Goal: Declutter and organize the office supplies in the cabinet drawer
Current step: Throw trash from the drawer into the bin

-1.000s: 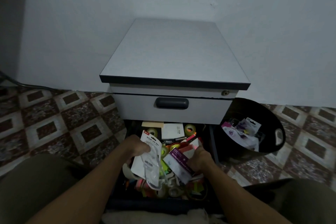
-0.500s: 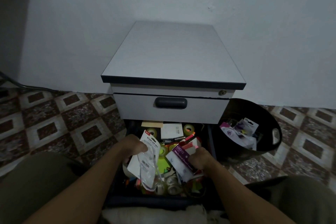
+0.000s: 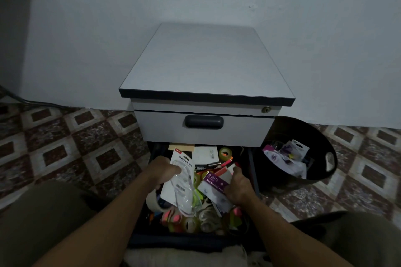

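Left grip (image 3: 165, 171) around "STAPLER SET" pack (image 3: 181, 183), right grip (image 3: 238, 187) around purple "KREAT Mechanical" pack (image 3: 213, 184), above drawer (image 3: 184, 242).

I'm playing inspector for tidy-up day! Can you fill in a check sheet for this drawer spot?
Surface: grey cabinet top; upper drawer closed.
Job's things: open lower drawer crammed with tape rolls and sticky notes; stapler set pack and mechanical pencil pack held over the pile.
Clutter: black bin right of the cabinet holds packaging.
Hands: left hand grips the stapler set pack; right hand grips the mechanical pencil pack.
Cables: one dark cable along the wall base, far left.
Surroundings: white wall, patterned tile floor.
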Tool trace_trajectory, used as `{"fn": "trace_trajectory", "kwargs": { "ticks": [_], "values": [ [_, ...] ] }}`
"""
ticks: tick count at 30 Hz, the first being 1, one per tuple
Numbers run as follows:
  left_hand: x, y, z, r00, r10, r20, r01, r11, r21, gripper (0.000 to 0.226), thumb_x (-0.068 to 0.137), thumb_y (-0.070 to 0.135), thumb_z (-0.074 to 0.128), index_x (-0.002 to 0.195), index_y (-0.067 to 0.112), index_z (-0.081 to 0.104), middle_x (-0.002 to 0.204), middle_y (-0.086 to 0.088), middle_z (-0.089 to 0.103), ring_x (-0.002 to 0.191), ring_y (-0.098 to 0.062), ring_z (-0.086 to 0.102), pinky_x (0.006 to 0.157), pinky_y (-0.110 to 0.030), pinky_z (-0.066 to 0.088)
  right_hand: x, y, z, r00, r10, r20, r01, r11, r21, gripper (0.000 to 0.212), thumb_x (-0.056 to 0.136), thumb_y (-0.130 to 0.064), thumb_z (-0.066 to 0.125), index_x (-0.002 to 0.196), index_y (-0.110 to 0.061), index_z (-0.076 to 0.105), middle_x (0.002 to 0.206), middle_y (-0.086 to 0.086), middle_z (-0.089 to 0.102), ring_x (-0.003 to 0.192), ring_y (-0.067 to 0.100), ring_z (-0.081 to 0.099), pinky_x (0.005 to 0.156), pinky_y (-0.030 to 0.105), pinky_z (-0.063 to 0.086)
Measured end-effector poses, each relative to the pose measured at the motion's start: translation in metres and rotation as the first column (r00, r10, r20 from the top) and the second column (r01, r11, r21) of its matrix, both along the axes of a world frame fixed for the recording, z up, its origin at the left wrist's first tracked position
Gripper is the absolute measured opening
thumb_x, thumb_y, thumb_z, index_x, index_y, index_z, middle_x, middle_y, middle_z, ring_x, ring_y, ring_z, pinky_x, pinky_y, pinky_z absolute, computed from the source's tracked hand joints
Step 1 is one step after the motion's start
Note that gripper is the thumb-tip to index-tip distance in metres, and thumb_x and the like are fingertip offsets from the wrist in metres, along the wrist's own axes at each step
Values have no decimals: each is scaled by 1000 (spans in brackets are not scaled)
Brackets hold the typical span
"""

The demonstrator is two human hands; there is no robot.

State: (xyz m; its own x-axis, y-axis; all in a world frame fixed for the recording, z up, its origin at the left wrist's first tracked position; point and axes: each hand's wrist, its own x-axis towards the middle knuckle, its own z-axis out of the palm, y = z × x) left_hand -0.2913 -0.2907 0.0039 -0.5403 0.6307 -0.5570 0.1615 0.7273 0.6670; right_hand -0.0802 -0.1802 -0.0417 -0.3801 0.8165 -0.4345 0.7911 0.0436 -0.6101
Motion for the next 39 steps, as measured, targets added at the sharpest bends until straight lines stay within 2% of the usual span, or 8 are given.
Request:
{"fn": "trace_trajectory", "kwargs": {
  "ticks": [4,8,12,17,22,27,32,39],
  "values": [
    [3,6,-2,1000,6,-17,-5,999,48,11,92,19,65,89,9,68,80,-5,68,69,-18,65,54,-24,47,-5,9,-2,999,-31,-30,32,999,34,75,86,-13,70,147,-12,26,129,17,58,120,34,57,95,38,50],
    [0,10,-8,999,41,31,-42,999,28,14,90,18,64,87,5,67,78,-8,65,68,-20,61,58,-25,43,-12,19,-1,998,-40,-51,41,999,21,98,88,-7,64,158,-12,-5,138,23,53,126,37,52,96,34,44],
    [-3,17,-13,997,56,60,-57,998,18,13,90,17,65,92,6,70,90,-12,73,81,-26,69,66,-28,49,-21,33,-5,992,-68,-110,73,996,44,106,86,-3,64,156,-17,-15,131,24,57,117,38,58,86,32,44],
    [-8,22,-16,991,64,116,-65,998,10,7,91,15,66,93,11,71,89,-8,74,79,-23,71,64,-27,54,-27,55,-2,980,-128,-150,138,989,59,83,87,3,60,152,-13,11,124,22,58,117,40,56,80,29,41],
    [-13,25,-19,979,100,175,-102,995,-2,10,90,13,67,97,9,72,88,-8,76,80,-24,74,70,-34,60,-35,66,-2,986,-141,-87,144,989,28,73,88,1,61,148,-9,18,130,21,55,123,37,53,94,34,43],
    [-19,25,-20,961,168,220,-168,986,-16,11,83,12,71,93,7,73,90,-13,76,86,-32,74,86,-54,58,-35,68,-3,981,-171,-94,173,985,6,72,86,5,62,145,-8,22,128,18,57,121,35,54,84,28,39],
    [-17,26,-16,951,220,218,-219,975,-32,2,91,8,66,89,8,66,84,-10,71,73,-23,68,63,-30,55,-37,62,-2,977,-188,-102,190,982,13,67,88,0,63,142,-6,24,125,16,57,119,34,56,86,30,41],
    [-21,23,-12,960,203,192,-192,979,-72,21,92,12,66,110,0,65,100,-17,71,76,-25,67,60,-30,53,-26,39,-7,893,-388,-226,392,919,-30,51,87,-5,65,130,-10,37,115,17,62,110,38,61,85,35,48]
  ]
}}
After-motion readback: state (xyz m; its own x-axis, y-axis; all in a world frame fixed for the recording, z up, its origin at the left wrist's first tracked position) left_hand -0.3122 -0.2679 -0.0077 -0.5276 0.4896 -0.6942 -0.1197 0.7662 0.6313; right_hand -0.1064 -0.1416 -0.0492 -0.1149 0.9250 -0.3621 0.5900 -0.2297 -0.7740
